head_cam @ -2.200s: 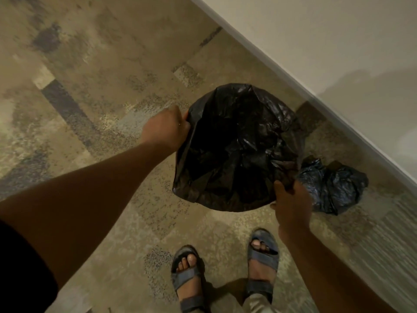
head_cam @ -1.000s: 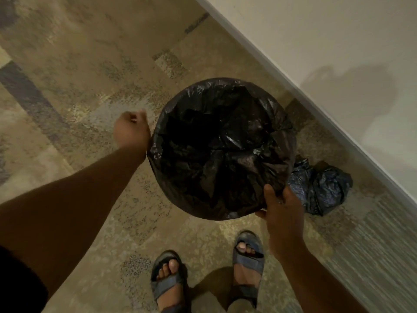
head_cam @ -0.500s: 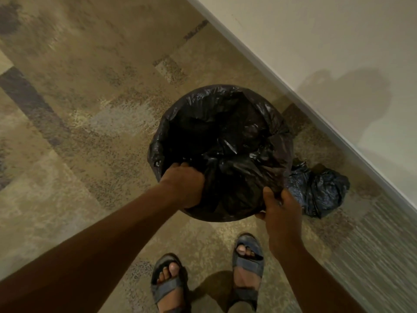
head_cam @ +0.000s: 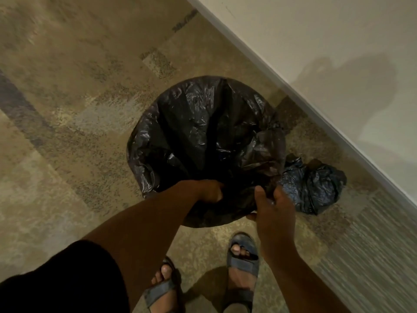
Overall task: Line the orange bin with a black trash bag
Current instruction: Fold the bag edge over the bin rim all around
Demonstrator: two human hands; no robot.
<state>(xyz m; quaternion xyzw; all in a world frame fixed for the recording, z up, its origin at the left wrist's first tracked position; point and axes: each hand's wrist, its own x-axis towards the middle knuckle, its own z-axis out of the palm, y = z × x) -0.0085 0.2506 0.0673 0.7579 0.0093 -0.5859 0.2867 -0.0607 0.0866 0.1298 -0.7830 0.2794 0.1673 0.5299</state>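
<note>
I see both hands at the near rim of the crinkled black plastic trash bag (head_cam: 203,132). My left hand (head_cam: 209,190) reaches inside, fingers closed on film; my right hand (head_cam: 270,206) pinches the rim just beside it, and the slack lies beyond both.

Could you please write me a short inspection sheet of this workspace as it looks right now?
Surface: patterned carpet floor, bare around the bin.
Job's things: black trash bag spread over the bin's mouth; no orange shows.
Clutter: crumpled black bag on the floor beside the bin, near the wall.
Grippers: left hand and right hand both grip the bag's near edge.
Cables: nothing seen.
Surroundings: pale wall; sandalled feet below.
</note>
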